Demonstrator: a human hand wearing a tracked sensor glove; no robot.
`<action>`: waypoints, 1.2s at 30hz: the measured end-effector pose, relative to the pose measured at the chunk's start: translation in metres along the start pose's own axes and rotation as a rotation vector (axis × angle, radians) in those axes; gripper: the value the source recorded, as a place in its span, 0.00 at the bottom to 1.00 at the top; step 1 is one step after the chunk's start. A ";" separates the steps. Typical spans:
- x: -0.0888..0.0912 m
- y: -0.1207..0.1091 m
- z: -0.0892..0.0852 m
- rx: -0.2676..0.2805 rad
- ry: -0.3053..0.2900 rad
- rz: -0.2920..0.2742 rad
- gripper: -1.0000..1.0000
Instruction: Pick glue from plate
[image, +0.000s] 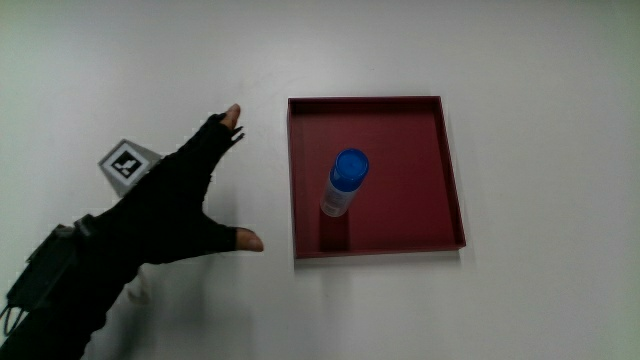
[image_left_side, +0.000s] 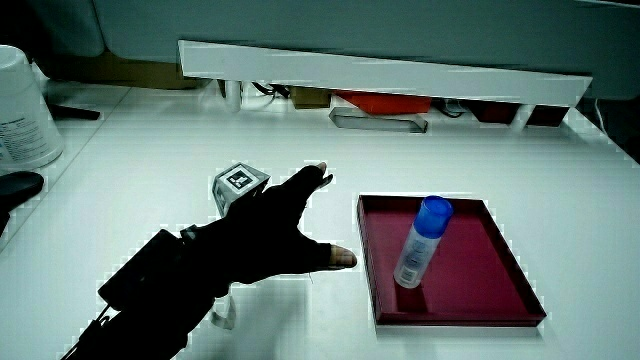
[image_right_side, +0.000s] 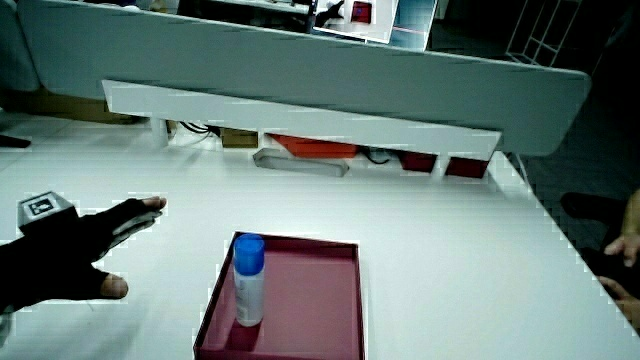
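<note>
A glue stick (image: 345, 182) with a white body and blue cap stands upright in the middle of a dark red square plate (image: 410, 125). Both side views show the glue (image_left_side: 420, 241) (image_right_side: 248, 279) standing in the plate (image_left_side: 490, 285) (image_right_side: 325, 300). The gloved hand (image: 190, 205) hovers over the white table beside the plate, fingers spread and holding nothing. Its fingertips (image: 233, 115) and thumb reach toward the plate's edge without touching it. The patterned cube (image: 129, 163) sits on the back of the hand (image_left_side: 262, 235) (image_right_side: 65, 255).
A low white partition (image_left_side: 380, 75) (image_right_side: 300, 120) runs along the table's edge farthest from the person, with red and grey items under it. In a side view a white jar (image_left_side: 22, 110) stands near the table's edge.
</note>
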 end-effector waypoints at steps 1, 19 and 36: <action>0.001 0.004 -0.003 -0.010 0.019 0.034 0.50; 0.018 0.069 -0.058 -0.061 -0.052 -0.037 0.50; 0.015 0.083 -0.070 0.053 -0.010 -0.082 0.69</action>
